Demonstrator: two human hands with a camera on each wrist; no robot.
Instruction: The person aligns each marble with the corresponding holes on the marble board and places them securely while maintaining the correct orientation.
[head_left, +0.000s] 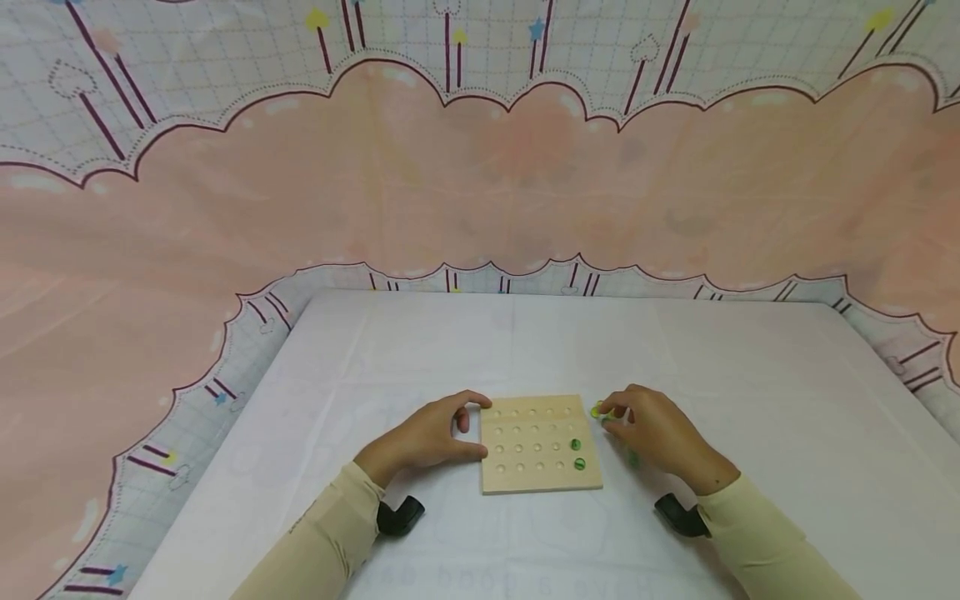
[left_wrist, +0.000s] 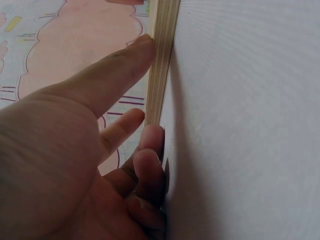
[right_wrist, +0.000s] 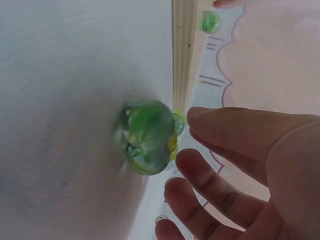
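A square wooden board (head_left: 525, 482) with rows of shallow round hollows lies flat on the table. Two green marbles (head_left: 575, 445) sit in hollows of its right column. At the board's left edge, my left hand (head_left: 426, 432) touches with thumb and index finger spread apart; the thumb (left_wrist: 125, 67) lies straight against the layered side. To the right of the board, my right hand (head_left: 651, 429) reaches over loose marbles, its thumb and fingers apart around them. A yellow marble (head_left: 596, 411) shows by its fingertips. Close up, green marbles (right_wrist: 149, 125) overlap yellow ones in the right wrist view.
The white-covered table (head_left: 420, 350) extends around the board on every side. Behind it hangs a cloth (head_left: 480, 183) with a peach cloud print. Dark wrist-camera mounts (head_left: 401, 516) jut from below both sleeves.
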